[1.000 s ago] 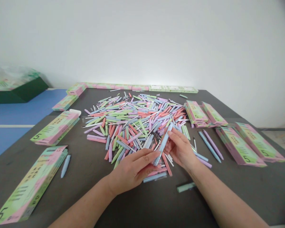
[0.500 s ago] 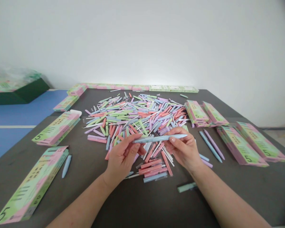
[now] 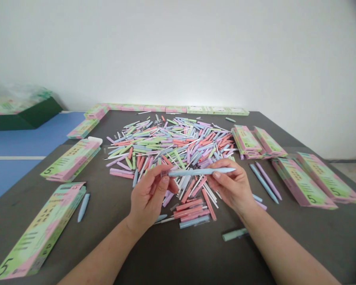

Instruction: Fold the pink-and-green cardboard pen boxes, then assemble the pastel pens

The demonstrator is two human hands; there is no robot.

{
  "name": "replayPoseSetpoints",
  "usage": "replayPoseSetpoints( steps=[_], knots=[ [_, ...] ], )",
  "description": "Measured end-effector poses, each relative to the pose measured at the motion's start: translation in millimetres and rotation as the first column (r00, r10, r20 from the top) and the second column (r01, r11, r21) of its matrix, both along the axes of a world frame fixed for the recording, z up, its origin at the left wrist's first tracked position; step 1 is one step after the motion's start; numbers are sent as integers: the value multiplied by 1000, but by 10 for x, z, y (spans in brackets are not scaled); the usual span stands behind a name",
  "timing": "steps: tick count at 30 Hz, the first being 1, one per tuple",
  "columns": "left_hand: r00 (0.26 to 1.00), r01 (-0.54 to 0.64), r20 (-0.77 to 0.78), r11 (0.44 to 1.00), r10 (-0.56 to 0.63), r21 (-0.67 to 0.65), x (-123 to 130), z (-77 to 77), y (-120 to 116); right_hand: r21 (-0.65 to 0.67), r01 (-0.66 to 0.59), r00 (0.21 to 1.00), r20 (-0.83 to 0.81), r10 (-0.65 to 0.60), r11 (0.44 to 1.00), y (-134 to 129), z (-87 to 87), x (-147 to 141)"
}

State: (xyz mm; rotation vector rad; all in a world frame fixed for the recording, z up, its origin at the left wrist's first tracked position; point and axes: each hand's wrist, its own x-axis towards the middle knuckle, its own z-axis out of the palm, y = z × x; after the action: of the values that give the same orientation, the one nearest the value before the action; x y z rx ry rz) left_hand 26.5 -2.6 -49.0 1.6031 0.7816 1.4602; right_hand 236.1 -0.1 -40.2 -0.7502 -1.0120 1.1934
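A light blue pen (image 3: 192, 172) lies level between my two hands, above the heap of pen parts. My left hand (image 3: 150, 188) pinches its left end, where a clear tip shows between thumb and finger. Its tapered right end is gripped by my right hand (image 3: 230, 181), with the thumb in front and the point sticking out beyond the fingers. Just below the hands rest several red barrels (image 3: 192, 206) and a short blue piece (image 3: 194, 221). Near my right forearm is a pale green piece (image 3: 233, 234).
A wide heap of pastel barrels and white refills (image 3: 166, 138) covers the table's middle. Printed boxes stand at left (image 3: 38, 233) and right (image 3: 302, 182), with a row (image 3: 175, 109) along the back. Two finished-looking pens (image 3: 265, 182) lie at right. A dark green bin (image 3: 26, 114) stands far left.
My left hand has shifted slightly left along the pen, to its end. The step seen midway along the pen is gone, and a clear tip now shows at the left fingers.
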Motion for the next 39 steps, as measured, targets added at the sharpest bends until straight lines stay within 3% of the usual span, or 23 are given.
replayPoseSetpoints(
  steps=[6,12,16,20,31,34,39],
  knots=[
    [1000,3,2,999,-3,-33,-8,0,15,32,-68,976,209,60,997,17,-124,94],
    [994,-94,-51,995,93,-14,0,10,30,73,29,895,443,-58,997,5,-9,65],
    [987,-129,-100,991,126,-19,5,-18,9,95,59,878,469,-97,994,-4,-4,21],
    [986,-127,-110,992,125,-9,-5,-20,7,54,-3,889,458,-22,999,-12,-75,2],
    [990,-83,108,992,94,-97,54,-4,48,78,-29,837,547,-19,997,-10,-93,-17],
    [987,-13,158,991,34,-134,29,-6,73,90,-35,795,606,-27,995,19,-121,4],
    [920,253,359,939,-159,-233,-19,1,138,145,35,755,644,-121,989,74,-180,41]
  ],
)
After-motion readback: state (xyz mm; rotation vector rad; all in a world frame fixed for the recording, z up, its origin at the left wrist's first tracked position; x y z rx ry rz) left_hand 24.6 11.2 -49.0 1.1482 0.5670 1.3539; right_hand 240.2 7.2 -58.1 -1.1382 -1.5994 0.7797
